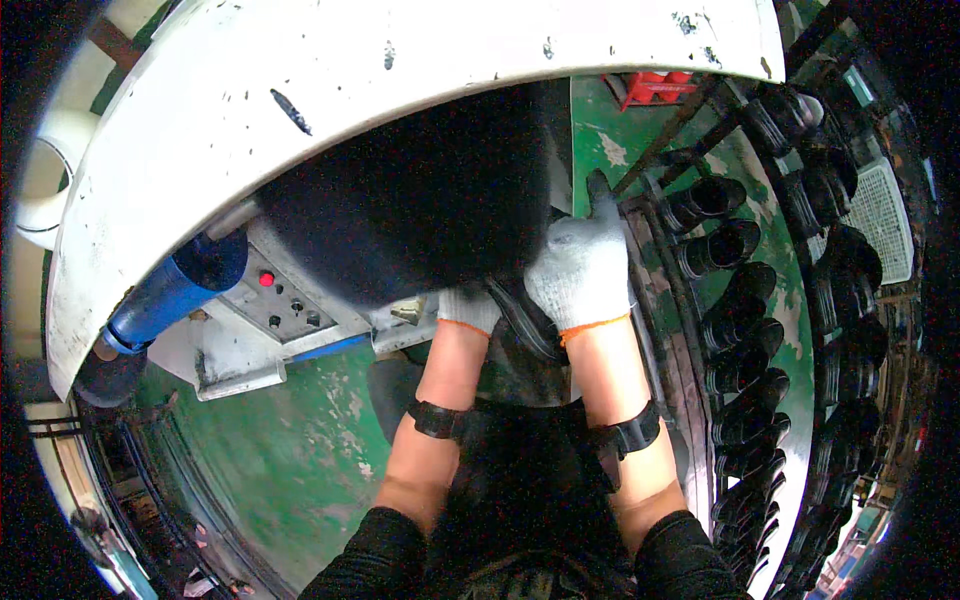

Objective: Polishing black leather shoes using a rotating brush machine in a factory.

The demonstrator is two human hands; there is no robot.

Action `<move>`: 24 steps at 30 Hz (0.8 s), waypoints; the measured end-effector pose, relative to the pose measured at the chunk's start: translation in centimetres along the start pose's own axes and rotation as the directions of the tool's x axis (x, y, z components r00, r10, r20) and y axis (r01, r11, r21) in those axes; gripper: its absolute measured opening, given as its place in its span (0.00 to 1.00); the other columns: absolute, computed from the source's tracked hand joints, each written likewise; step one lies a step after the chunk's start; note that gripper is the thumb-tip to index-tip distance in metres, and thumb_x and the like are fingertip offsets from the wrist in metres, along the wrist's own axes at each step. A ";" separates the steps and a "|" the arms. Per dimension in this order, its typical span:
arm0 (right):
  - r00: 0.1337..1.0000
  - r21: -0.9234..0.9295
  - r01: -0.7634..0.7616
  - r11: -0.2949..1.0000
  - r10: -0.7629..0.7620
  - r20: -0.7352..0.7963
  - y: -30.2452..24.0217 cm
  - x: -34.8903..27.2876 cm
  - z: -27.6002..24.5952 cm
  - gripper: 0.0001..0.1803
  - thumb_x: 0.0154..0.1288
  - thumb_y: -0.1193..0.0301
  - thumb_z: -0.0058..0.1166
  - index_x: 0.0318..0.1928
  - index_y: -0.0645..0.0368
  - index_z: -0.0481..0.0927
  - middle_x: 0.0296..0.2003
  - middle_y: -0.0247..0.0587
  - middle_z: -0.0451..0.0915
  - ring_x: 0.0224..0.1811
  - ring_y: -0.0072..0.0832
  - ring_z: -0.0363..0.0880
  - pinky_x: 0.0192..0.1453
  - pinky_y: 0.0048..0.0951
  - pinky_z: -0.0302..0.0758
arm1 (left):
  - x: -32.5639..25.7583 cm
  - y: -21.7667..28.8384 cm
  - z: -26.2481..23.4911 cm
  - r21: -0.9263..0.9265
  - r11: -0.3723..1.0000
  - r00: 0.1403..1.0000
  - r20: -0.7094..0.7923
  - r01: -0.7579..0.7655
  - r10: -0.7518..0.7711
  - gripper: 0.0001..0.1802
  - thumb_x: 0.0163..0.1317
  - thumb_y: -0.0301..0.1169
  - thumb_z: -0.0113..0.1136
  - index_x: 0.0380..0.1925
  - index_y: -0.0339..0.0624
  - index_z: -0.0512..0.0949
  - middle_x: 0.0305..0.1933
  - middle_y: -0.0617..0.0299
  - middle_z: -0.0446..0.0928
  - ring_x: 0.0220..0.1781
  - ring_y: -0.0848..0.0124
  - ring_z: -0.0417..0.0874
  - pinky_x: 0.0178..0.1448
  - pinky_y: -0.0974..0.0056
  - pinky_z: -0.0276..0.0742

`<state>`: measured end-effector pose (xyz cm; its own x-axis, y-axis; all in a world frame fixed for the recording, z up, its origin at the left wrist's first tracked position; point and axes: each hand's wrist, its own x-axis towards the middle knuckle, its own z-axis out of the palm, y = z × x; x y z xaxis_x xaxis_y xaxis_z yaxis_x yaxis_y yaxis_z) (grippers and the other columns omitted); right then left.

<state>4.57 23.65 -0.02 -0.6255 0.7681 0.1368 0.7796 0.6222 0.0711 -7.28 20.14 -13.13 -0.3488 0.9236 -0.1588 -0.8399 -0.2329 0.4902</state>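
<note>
A black shoe [527, 321] is tilted between my gloved hands, its far part hidden under a big dark round wheel or brush [420, 190]. My right hand [583, 272], in a white knit glove with an orange cuff, grips the shoe's right side. One of its grey-stained fingers points away from me. At the shoe's left is my left hand [468, 309] in a matching glove. The dark wheel covers that hand's fingers, so their hold cannot be seen.
A white, paint-chipped machine hood [480, 45] arches over the wheel. Left are a control panel [290, 300] with a red button and a blue cylinder [180, 290]. Racks of black shoes [745, 345] line the right. A red crate [660, 90] lies beyond on green floor.
</note>
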 end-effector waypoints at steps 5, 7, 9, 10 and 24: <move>0.909 0.332 0.075 0.940 0.072 -0.410 -1.6 -0.5 -0.6 0.27 0.58 0.64 0.52 0.57 0.62 0.70 0.57 0.52 0.70 0.57 0.44 0.69 0.60 0.40 0.68 | -0.8 1.5 0.7 -0.057 0.998 0.993 -0.118 -0.011 0.004 0.24 0.69 0.44 0.43 0.59 0.41 0.67 0.57 0.58 0.70 0.55 0.61 0.71 0.62 0.59 0.68; 0.930 0.302 0.062 0.951 0.054 -0.363 -2.9 -0.8 -1.4 0.25 0.58 0.65 0.51 0.56 0.62 0.71 0.54 0.51 0.71 0.55 0.43 0.70 0.59 0.40 0.69 | -1.2 2.1 -0.5 0.001 0.998 0.991 -0.120 -0.061 0.061 0.25 0.68 0.47 0.43 0.58 0.43 0.67 0.57 0.56 0.71 0.55 0.59 0.72 0.62 0.56 0.70; 0.964 0.230 0.012 0.973 0.050 -0.261 -3.7 -1.2 -1.9 0.21 0.59 0.66 0.50 0.52 0.61 0.73 0.48 0.49 0.74 0.50 0.42 0.73 0.56 0.39 0.70 | -1.9 2.1 -0.8 -0.339 0.940 0.985 -0.169 -0.030 -0.030 0.25 0.68 0.47 0.41 0.58 0.43 0.67 0.58 0.56 0.70 0.56 0.58 0.71 0.63 0.54 0.68; 0.977 0.190 -0.007 0.982 0.048 -0.210 -4.2 -1.3 -2.0 0.19 0.60 0.66 0.49 0.50 0.61 0.74 0.45 0.48 0.75 0.48 0.41 0.74 0.55 0.39 0.71 | -1.9 1.9 -0.7 -0.347 0.936 0.984 -0.178 -0.048 -0.015 0.25 0.68 0.47 0.41 0.58 0.43 0.67 0.58 0.56 0.70 0.56 0.58 0.71 0.63 0.54 0.68; 0.877 0.394 0.084 -0.915 0.255 0.406 -10.1 -6.4 0.9 0.24 0.71 0.67 0.36 0.66 0.39 0.60 0.39 0.28 0.73 0.27 0.23 0.72 0.27 0.23 0.74 | -4.0 1.7 -0.5 -0.288 0.934 0.969 -0.064 0.211 -0.239 0.36 0.67 0.57 0.33 0.58 0.37 0.68 0.55 0.48 0.74 0.52 0.55 0.78 0.57 0.55 0.75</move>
<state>0.66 12.59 -2.50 -0.3623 0.8942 -0.2631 -0.7778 -0.4456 -0.4433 -7.51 15.94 -12.05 -0.1642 0.9311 -0.3259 -0.9778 -0.1101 0.1780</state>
